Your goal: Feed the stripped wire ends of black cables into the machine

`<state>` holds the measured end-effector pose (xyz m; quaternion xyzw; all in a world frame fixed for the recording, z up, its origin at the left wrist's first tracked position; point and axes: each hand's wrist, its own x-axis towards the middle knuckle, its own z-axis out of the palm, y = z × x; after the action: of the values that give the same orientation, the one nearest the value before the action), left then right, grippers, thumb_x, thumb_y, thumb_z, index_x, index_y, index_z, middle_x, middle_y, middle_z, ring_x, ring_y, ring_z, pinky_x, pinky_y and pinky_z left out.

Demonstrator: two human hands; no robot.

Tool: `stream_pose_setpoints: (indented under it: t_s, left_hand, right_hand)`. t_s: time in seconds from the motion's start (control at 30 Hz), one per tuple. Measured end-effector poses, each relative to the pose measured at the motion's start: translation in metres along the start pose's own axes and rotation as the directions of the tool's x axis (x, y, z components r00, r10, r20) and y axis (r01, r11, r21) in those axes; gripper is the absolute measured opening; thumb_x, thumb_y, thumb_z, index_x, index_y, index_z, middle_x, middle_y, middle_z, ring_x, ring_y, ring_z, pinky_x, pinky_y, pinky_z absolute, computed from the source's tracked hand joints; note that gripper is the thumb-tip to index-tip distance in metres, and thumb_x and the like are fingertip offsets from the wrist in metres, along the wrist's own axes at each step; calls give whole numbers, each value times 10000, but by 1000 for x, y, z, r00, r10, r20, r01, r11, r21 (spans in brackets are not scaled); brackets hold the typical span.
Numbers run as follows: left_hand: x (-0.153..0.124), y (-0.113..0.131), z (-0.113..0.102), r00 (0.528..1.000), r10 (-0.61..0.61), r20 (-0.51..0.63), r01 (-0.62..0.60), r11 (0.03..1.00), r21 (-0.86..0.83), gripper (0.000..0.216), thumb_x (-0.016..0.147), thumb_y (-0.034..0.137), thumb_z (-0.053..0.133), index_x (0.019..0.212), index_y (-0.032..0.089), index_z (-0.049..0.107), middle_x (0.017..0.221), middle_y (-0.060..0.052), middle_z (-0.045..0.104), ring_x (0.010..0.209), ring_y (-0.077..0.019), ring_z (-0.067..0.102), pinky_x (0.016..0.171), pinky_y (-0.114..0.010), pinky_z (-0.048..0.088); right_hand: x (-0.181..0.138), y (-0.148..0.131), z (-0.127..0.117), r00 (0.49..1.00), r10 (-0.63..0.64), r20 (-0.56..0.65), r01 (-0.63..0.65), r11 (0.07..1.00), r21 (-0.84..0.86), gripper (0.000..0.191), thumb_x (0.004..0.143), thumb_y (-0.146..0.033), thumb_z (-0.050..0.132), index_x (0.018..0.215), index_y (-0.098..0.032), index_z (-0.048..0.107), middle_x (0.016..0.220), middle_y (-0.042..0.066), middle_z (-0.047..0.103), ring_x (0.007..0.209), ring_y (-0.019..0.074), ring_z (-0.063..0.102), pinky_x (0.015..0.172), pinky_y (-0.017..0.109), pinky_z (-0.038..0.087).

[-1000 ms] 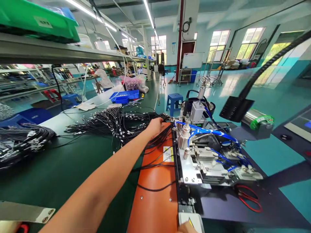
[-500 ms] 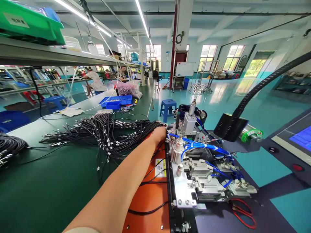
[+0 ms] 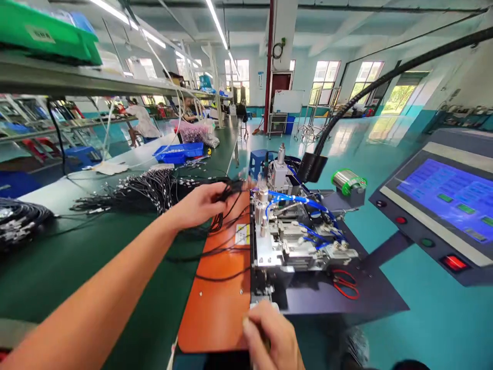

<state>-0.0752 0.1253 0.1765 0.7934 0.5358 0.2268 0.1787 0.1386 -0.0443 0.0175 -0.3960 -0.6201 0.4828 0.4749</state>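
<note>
My left hand [image 3: 200, 204] is raised over the bench with its fingers closed on a few black cables [image 3: 227, 198] lifted from the pile of black cables [image 3: 154, 187] behind it. Just right of it stands a small metal machine [image 3: 292, 236] with blue air hoses, mounted beside an orange plate [image 3: 219, 293]. My right hand [image 3: 271, 334] is low at the bench's near edge, fingers curled at the plate's corner by a small white part; what it grips is hidden. More loose cables lie across the orange plate.
A control panel with a blue touchscreen [image 3: 450, 195] and buttons stands at the right. A black flexible hose [image 3: 346, 108] hangs over the machine. A second cable bundle [image 3: 19, 221] lies far left, a blue tray [image 3: 179, 151] farther back. People sit at distant benches.
My left hand has pulled back from the far end of the pile, lifting a few cables toward me. My right hand has come into view at the bottom. The view swung right, showing the touchscreen.
</note>
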Motion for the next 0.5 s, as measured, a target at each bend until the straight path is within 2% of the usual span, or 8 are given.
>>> stream_pose_setpoints:
  t_s: [0.03, 0.1, 0.13, 0.2, 0.27, 0.33, 0.43, 0.5]
  left_hand:
    - [-28, 9, 2, 980, 154, 129, -150, 988, -38, 228, 885, 147, 505, 1063, 181, 642, 1025, -19, 663, 920, -173, 606, 827, -262, 466]
    - [-76, 25, 16, 879, 324, 349, -339, 941, -19, 282, 805, 42, 490, 943, 213, 667, 956, -14, 640, 909, -174, 581, 834, -270, 429]
    - [-95, 30, 27, 850, 335, 406, -386, 921, 47, 284, 769, 2, 491, 868, 209, 658, 907, -15, 625, 896, -181, 569, 835, -284, 411]
    - [-123, 35, 55, 837, 328, 438, -436, 883, 171, 214, 779, 11, 524, 823, 189, 636, 888, -37, 603, 867, -200, 551, 845, -328, 402]
    - [-141, 34, 79, 870, 306, 386, -416, 876, 243, 146, 853, 80, 532, 893, 177, 633, 950, -66, 604, 905, -223, 552, 891, -379, 404]
    - [-155, 29, 92, 920, 279, 276, -351, 900, 260, 209, 898, 111, 499, 1057, 172, 621, 1134, -112, 592, 1085, -264, 529, 995, -432, 379]
    - [-177, 22, 87, 980, 168, 111, -185, 969, 163, 522, 852, 68, 497, 1355, 207, 479, 1426, -128, 440, 1332, -282, 386, 1108, -465, 314]
    - [-192, 17, 77, 1000, -8, -6, 8, 1000, 10, 552, 836, 111, 541, 1369, 232, 462, 1394, -105, 472, 1272, -259, 457, 1075, -438, 374]
  right_hand:
    - [3, -5, -3, 988, 152, 32, -156, 965, 212, 416, 978, -534, 480, 935, -169, 675, 815, 68, 680, 671, 154, 665, 663, 275, 547]
    - [7, -16, -9, 897, 380, 226, -438, 699, 565, 610, 971, -653, 357, 1113, -135, 646, 1024, 130, 686, 843, 213, 709, 769, 364, 571]
    - [8, -22, -11, 839, 406, 363, -543, 567, 620, 677, 961, -682, 333, 1136, -105, 641, 1051, 158, 684, 893, 240, 713, 828, 411, 561]
    - [6, -31, -11, 767, 364, 528, -641, 446, 624, 682, 964, -664, 361, 1173, -75, 633, 1102, 194, 681, 947, 273, 711, 893, 475, 533]
    - [-1, -37, -7, 727, 360, 585, -684, 451, 573, 587, 975, -596, 439, 1184, -84, 636, 1109, 193, 692, 960, 279, 713, 897, 484, 533]
    - [-9, -41, -2, 713, 405, 572, -699, 478, 532, 485, 987, -521, 485, 1177, -104, 643, 1095, 179, 708, 950, 268, 717, 875, 468, 545]
    - [-19, -44, 3, 714, 467, 521, -700, 488, 522, 430, 986, -493, 510, 1147, -123, 658, 1077, 165, 720, 927, 257, 721, 841, 441, 560]
    - [-21, -47, 3, 712, 488, 505, -702, 480, 526, 440, 976, -507, 521, 1132, -123, 668, 1089, 167, 717, 925, 261, 721, 842, 440, 560]
